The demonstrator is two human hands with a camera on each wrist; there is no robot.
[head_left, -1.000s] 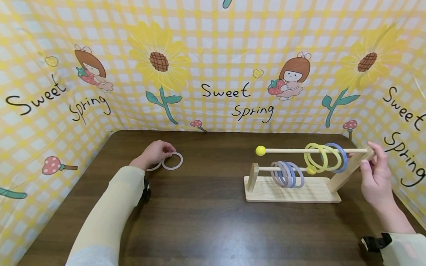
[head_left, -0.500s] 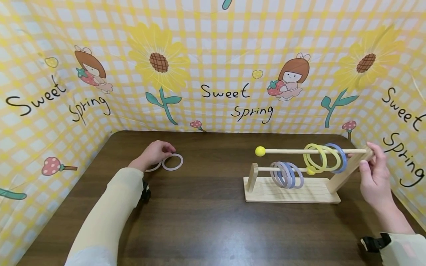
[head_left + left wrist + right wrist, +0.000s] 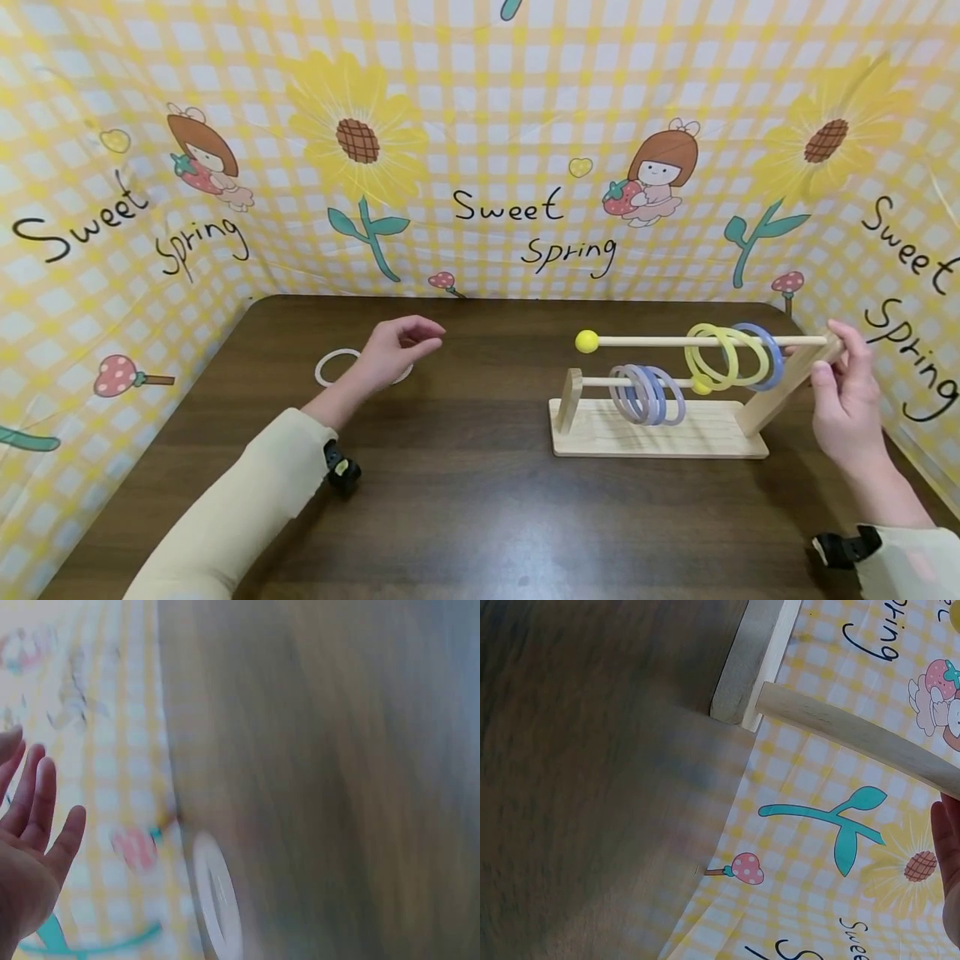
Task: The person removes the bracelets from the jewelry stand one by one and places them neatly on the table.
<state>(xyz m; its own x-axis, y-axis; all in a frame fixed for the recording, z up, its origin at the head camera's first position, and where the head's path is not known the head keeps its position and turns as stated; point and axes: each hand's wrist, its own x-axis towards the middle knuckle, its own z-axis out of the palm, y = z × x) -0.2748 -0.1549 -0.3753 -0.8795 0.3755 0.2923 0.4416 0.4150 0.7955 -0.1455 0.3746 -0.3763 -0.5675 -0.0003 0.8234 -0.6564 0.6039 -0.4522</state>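
Note:
My left hand (image 3: 393,354) hovers over the left part of the table, its fingers loosely bent with nothing seen between them. Beneath and beside it lie two whitish rings: one ring (image 3: 321,367) shows plainly, the other (image 3: 405,375) is mostly hidden by the hand. In the left wrist view the left hand (image 3: 34,862) has spread fingers, with a white ring (image 3: 231,919) nearby. On the right, my right hand (image 3: 847,408) grips the top of the slanted post (image 3: 787,379) of a wooden ring stand (image 3: 675,442). Only part of the right hand (image 3: 951,862) shows in the right wrist view.
The upper dowel (image 3: 645,341), tipped with a yellow ball (image 3: 587,341), carries yellow rings (image 3: 693,367) and a blue ring (image 3: 776,358). Several pale purple and blue rings (image 3: 637,400) hang on the lower dowel. Checked cloth (image 3: 480,125) walls the brown table (image 3: 465,500).
My left hand has moved right from the two rings, its thumb and fingers parting; the left ring is uncovered and the other is now mostly covered. The right hand and stand stay put.

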